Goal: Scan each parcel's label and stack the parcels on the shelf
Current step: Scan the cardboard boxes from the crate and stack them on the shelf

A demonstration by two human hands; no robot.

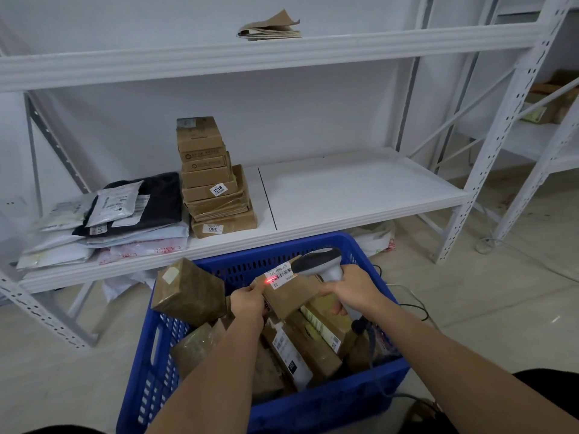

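Note:
Over the blue crate [219, 411], my left hand [249, 300] grips a small brown cardboard parcel [289, 296] by its left edge. Its white barcode label [279, 274] faces up, with a red scanner light on the label's left end. My right hand [351, 291] grips the handle of a grey and black barcode scanner [316, 261], whose head points at the label. The crate holds several more brown parcels, one large taped box [188, 291] leaning at its left rim. On the white shelf [344, 195] stands a stack of brown boxes [213, 180].
Flat mailer bags [109, 220] lie piled on the shelf's left part. Folded brown paper [272, 26] sits on the upper shelf. A second rack [542, 120] with boxes stands at the right. The scanner's cable [376, 355] trails over the crate's right side to the floor.

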